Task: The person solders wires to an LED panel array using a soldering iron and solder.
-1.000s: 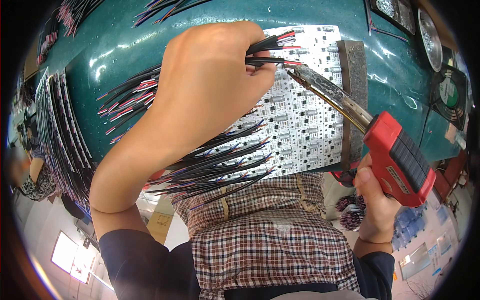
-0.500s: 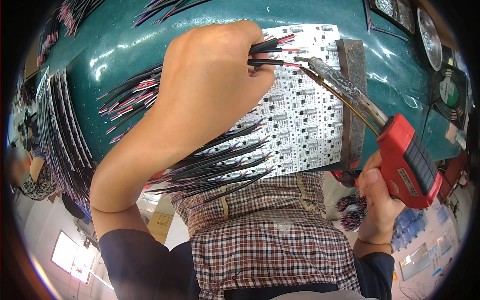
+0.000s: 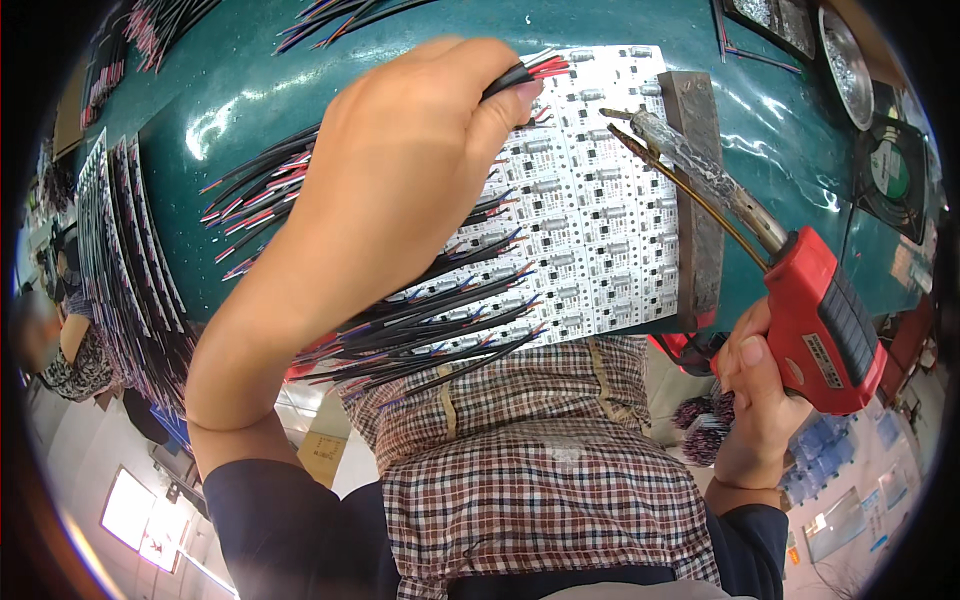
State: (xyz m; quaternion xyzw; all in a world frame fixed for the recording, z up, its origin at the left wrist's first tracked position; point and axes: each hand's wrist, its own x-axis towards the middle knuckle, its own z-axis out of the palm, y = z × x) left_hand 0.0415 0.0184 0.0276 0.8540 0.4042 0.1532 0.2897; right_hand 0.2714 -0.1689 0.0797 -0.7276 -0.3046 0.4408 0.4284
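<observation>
My left hand (image 3: 425, 130) pinches a few black-sheathed cables (image 3: 528, 73) whose red and white wire ends point right. It hovers over the upper part of a white panel of circuit boards (image 3: 600, 215), with the fingertips partly hidden. In my right hand (image 3: 755, 385) is a red soldering gun (image 3: 822, 325), held by its handle. Its metal tip (image 3: 625, 118) and the thin solder-feed tube sit above the panel, apart from the cables. Several black cables (image 3: 450, 300) lie across the panel's lower left, their coloured ends on the boards.
A heavy metal bar (image 3: 692, 200) lies along the panel's right edge. More loose cables (image 3: 265, 190) lie left of my arm, beside standing panels with wires (image 3: 130, 250). At the right are a metal dish (image 3: 845, 65) and a small fan (image 3: 890, 178). Another person (image 3: 75, 340) is at far left.
My left hand has drawn up and left, away from the soldering tip; the single cable end that reached the tip no longer sticks out there. Panel and bar appear slightly further left.
</observation>
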